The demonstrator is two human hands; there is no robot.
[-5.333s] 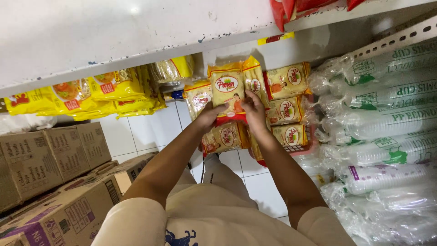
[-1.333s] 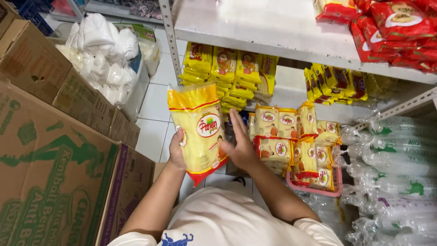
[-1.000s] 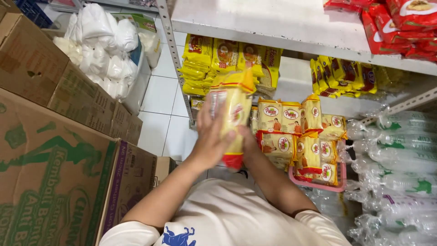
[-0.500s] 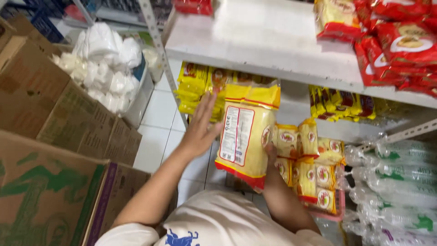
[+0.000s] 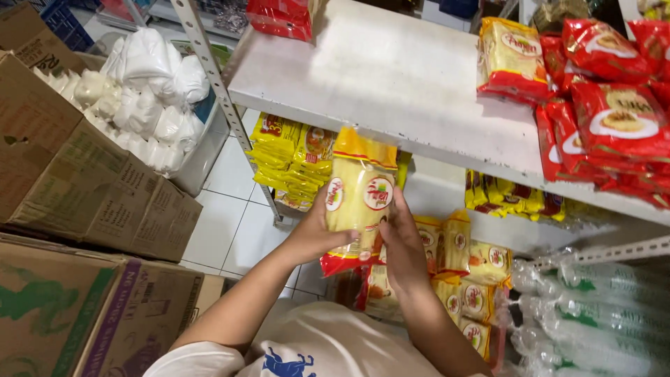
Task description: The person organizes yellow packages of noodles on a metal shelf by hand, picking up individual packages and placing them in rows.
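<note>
- Yellow plastic noodle packet with a red bottom edge (image 5: 357,199): it is held upright between both hands, its long axis running up and down, its top edge level with the front lip of the white shelf board and just in front of it.
- White metal shelf board (image 5: 391,77): the largest surface in view, it lies above and beyond the packet; its left part is bare, while a yellow-and-red packet (image 5: 511,59) and a stack of red snack bags (image 5: 614,112) are seen at its right end.
- Brown cardboard cartons (image 5: 84,181): these are stacked at the left, well apart from the hands, with a bin of white knotted plastic bags (image 5: 143,91) behind them.
- Lower shelf stock: rows of small yellow packets (image 5: 289,157) are set under the board to the left of the held packet, and more yellow packets (image 5: 460,262) hang or stand to its right, beside clear bagged goods (image 5: 593,307).
- Left hand (image 5: 314,234): it is clamped on the packet's left side near the lower half, thumb laid across the front.
- Right hand (image 5: 401,241): it is closed on the packet's right edge at much the same height, so neither hand is plainly nearer; the packet stands directly between them and rises above both towards the shelf.
</note>
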